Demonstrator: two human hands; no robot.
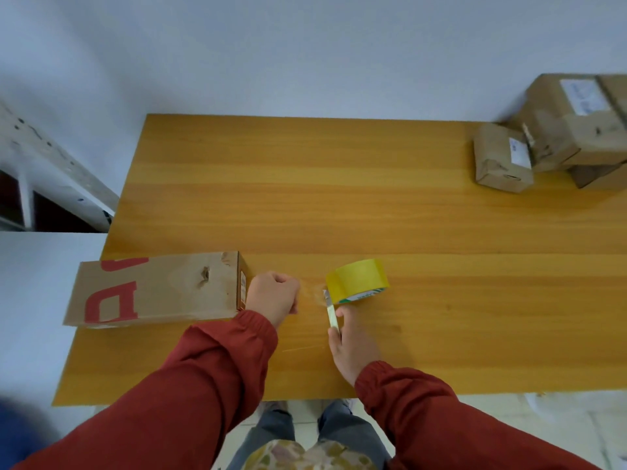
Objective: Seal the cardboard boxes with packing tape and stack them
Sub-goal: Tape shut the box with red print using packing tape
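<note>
A long brown cardboard box (159, 290) with red lettering lies on its side at the table's left edge and overhangs it. My left hand (271, 295) is curled just beyond the box's right end and seems to pinch a clear strip of tape (312, 293). The strip runs to a yellow tape roll (356, 279) standing on edge on the table. My right hand (353, 344) grips a pale slim cutter (331, 313), whose tip is at the strip right beside the roll.
The wooden table (339, 198) stands against a white wall. At its far right a small taped box (498, 161) sits beside a larger labelled box (570, 123), which rests on another box (600, 176). A shelf stands left of the table.
</note>
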